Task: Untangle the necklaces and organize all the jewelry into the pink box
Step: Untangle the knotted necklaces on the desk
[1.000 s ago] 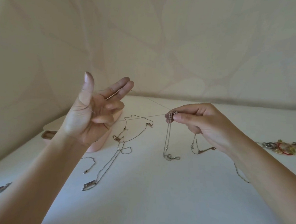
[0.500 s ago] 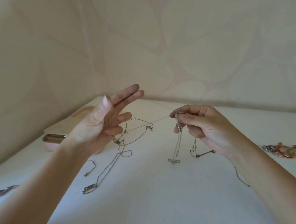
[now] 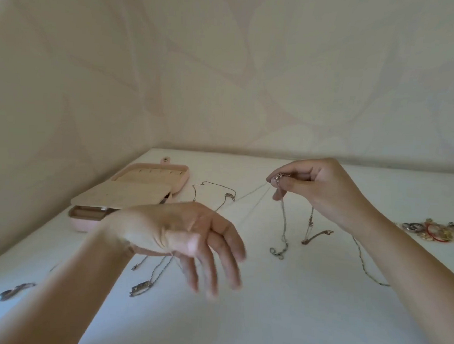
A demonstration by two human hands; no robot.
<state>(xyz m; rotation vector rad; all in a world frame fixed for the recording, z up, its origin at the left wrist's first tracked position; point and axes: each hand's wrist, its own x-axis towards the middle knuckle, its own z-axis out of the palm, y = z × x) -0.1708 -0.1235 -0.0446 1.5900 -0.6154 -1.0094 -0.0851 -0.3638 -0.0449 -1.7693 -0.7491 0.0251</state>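
My right hand is raised over the white table and pinches a silver necklace near its clasp; the chain hangs down to the tabletop. A very thin chain runs from that pinch leftwards toward my left hand. The left hand is blurred, palm down, with fingers spread and pointing downward; whether the thin chain still lies over it I cannot tell. Below it lies a necklace with a bar pendant. The pink box stands open at the back left.
A heap of rings, bangles and bracelets lies at the far right. Another chain trails under my right forearm. A silver piece sits near the left table edge. Walls close the table at the back and left.
My left hand has turned from palm-up and raised to palm-down and dropped lower toward the table. My right hand keeps its pinch on the necklace and has barely moved.
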